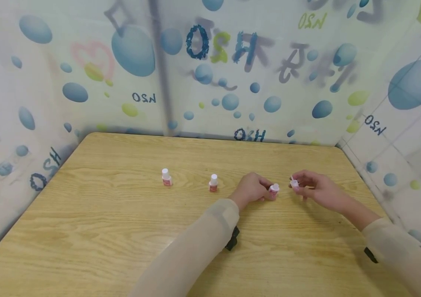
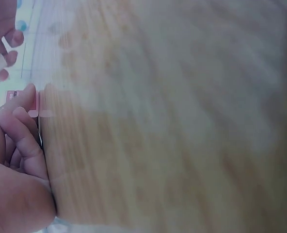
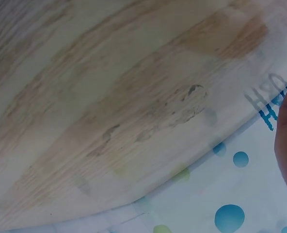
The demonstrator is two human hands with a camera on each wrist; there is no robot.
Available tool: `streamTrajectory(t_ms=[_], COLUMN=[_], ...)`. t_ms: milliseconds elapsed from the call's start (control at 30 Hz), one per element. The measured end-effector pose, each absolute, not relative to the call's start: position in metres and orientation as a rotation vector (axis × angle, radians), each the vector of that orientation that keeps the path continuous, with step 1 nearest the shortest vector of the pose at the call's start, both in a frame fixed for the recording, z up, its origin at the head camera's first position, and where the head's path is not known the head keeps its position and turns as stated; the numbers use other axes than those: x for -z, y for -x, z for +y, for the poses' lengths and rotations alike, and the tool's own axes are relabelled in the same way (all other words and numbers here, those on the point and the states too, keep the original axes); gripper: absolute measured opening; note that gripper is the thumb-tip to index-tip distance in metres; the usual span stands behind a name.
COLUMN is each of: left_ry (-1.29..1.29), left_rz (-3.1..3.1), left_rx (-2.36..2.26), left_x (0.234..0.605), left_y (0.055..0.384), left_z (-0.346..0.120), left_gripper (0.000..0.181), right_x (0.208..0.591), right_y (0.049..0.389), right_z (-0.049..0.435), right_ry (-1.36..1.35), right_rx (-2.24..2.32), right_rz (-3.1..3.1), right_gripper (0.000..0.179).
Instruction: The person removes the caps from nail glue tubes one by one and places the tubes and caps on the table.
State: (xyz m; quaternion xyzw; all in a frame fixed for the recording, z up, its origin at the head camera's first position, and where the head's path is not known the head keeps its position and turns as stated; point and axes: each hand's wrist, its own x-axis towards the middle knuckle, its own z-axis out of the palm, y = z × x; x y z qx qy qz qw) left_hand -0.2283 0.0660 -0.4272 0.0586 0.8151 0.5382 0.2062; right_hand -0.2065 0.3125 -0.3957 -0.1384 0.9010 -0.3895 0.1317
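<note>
Dotted curtain (image 1: pixel 230 102) behind, wooden tabletop (image 1: pixel 114 235) beneath. Pinched in left hand (image 1: pixel 252 189): red-labelled bottle (image 1: pixel 274 188), slightly tilted. Held by right hand (image 1: pixel 317 189), a little apart from this bottle: white cap (image 1: pixel 294 184). To left of left hand, upright on tabletop: two capped bottles (image 1: pixel 213 183).

It's a small nook, with a wooden counter (image 1: pixel 121 222) tucked in by bubbly sheets (image 1: pixel 210 103) on three sides. I can't tell if it's a home or a workplace.
</note>
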Motion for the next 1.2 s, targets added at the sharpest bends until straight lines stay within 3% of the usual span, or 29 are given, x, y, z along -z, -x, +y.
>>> streamTrajectory(t_ms=[800,1067,1200], left_ry=[-0.164,-0.172,-0.191], left_rz=[2.263,2.248,2.236], left_rx=[-1.495,-1.501,-1.520], left_x=[0.426,0.429,0.431], left_y=[0.229,0.231,0.231], left_z=[0.066,0.066,0.064], left_gripper=[0.029,0.033,0.034], right_x=[0.415,0.413,0.407], right_y=[0.213,0.212,0.215], right_z=[0.286,0.284,0.284], right_ry=[0.312,0.312,0.355], right_rx=[1.148,1.066,0.993], right_rz=[2.548,2.600,2.613], right_gripper=[0.031,0.036,0.048])
